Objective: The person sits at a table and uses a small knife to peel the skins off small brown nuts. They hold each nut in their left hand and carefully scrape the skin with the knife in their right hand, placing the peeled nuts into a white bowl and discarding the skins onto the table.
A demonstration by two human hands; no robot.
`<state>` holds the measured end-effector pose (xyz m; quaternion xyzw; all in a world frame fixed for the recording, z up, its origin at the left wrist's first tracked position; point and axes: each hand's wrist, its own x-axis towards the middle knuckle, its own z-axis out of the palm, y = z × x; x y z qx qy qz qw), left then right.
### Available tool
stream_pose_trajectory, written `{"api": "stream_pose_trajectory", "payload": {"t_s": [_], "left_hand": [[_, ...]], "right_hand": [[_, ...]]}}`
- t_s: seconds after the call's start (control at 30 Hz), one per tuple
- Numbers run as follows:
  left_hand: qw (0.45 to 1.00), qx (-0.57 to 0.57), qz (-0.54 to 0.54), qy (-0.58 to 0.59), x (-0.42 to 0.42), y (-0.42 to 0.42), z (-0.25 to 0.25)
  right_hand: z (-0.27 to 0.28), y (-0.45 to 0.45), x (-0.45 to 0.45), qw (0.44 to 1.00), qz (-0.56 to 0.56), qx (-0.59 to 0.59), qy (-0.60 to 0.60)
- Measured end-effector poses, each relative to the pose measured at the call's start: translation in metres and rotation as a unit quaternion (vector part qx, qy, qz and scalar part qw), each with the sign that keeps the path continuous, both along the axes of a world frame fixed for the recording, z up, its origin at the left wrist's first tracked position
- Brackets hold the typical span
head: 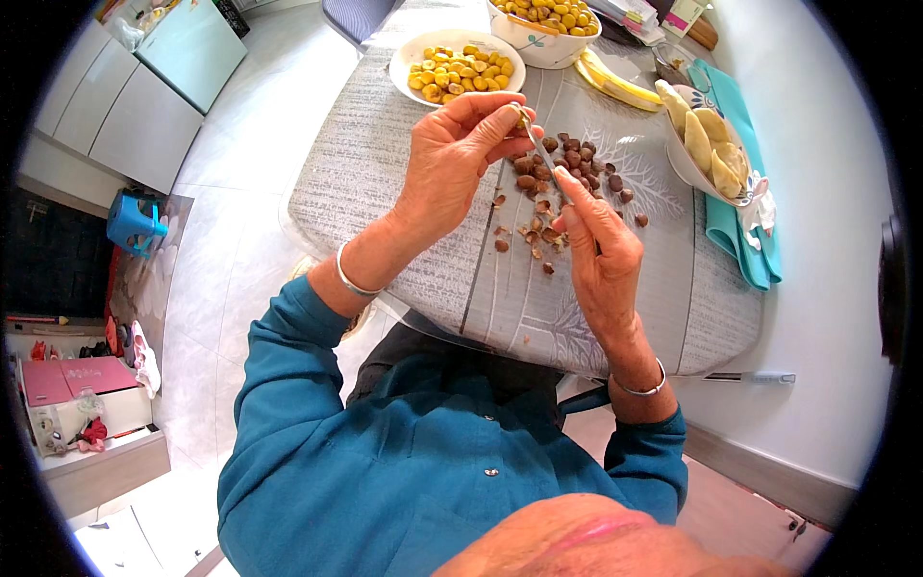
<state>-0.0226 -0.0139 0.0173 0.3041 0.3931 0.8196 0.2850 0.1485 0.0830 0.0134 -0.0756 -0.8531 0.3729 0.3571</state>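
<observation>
My left hand (451,162) pinches a yellow peeled chestnut (520,121) between thumb and fingers, mostly hidden by the fingertips. In my right hand (604,245) is a small knife (541,148), its blade tip touching the chestnut. Brown unpeeled chestnuts (575,157) lie in a loose heap on the table just beyond the knife. Nearer to me are scattered bits of brown shell (533,236). A white bowl (399,71) of yellow peeled chestnuts stands just past my left hand. Behind it is a deeper white bowl (533,52), filled high with more yellow chestnuts.
A patterned cover lies over the table (375,180). Beyond the heap is a yellow banana-like item (616,85). On the right, a bowl (681,162) of pale dumpling-like food stands by a folded turquoise cloth (743,245) and crumpled white tissue (758,209), close to the wall (822,216).
</observation>
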Motion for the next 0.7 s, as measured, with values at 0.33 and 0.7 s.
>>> {"api": "stream_pose_trajectory", "payload": {"t_s": [0.33,0.7], "left_hand": [[0.991,-0.052,0.066,0.102,0.002,-0.001,0.003],[0.921,-0.087,0.112,0.363,-0.008,-0.004,-0.001]], "right_hand": [[0.000,-0.002,0.002,1.000,-0.005,-0.020,-0.015],[0.022,0.003,0.013,0.828,0.137,-0.533,-0.105]]}}
